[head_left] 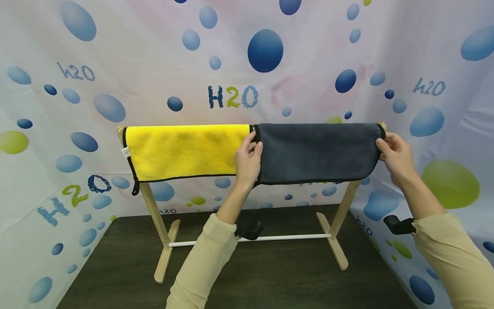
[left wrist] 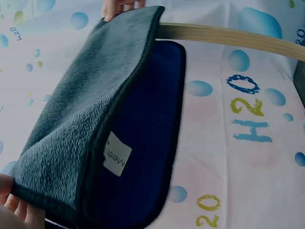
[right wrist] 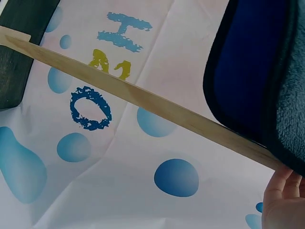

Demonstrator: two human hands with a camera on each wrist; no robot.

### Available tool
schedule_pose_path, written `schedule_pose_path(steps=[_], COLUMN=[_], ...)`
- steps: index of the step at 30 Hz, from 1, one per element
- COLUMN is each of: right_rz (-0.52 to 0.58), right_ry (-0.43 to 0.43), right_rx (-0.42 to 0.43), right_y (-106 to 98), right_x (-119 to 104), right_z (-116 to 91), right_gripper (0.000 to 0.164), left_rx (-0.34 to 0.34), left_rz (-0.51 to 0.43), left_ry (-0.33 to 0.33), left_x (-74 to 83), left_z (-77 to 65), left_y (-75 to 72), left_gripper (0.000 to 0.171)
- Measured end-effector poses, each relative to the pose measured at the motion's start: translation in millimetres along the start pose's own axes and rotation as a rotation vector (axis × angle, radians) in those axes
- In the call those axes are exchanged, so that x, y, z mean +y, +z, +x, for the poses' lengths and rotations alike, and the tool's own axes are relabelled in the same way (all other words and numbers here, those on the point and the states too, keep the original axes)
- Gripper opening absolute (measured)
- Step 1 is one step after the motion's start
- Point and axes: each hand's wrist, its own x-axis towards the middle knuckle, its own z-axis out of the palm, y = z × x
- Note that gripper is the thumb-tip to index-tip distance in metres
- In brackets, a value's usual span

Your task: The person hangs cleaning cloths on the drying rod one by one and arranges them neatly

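A dark grey towel (head_left: 316,152) with black edging is draped over the top of a wooden rack (head_left: 153,210). My left hand (head_left: 248,165) pinches its left edge near the top, where it meets a yellow towel (head_left: 185,152) on the same rack. At the far edge, my right hand (head_left: 399,159) pinches the upper right corner, thumb in front. From the left wrist view, the towel (left wrist: 90,90) hangs in two layers, the inner one dark blue with a white label (left wrist: 117,154). The right wrist view has my right hand (right wrist: 286,202) at the towel's edge beside the wooden post.
The rack stands on a dark table (head_left: 278,279), its feet joined by a low white rod (head_left: 293,237). Behind it hangs a curtain (head_left: 308,98) printed with bubbles. A small label (head_left: 125,152) sticks out from the yellow towel's left edge.
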Motion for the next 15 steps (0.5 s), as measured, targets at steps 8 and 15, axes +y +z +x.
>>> schedule_pose_path(steps=[8,15], right_rz=[0.059,0.058], right_ry=[-0.026,-0.099], right_rx=[0.009,-0.107], right_y=[0.8,-3.9], right_x=[7.9,17.3], right_z=[-1.3,-8.0], right_gripper=[0.017,0.030], left_rx=[0.013,-0.040], left_rz=[-0.019,-0.056], left_ry=[-0.008,0.060], left_x=[0.6,-15.0], left_z=[0.7,-11.6], left_y=[4.0,0.3], left_gripper=[0.036,0.043])
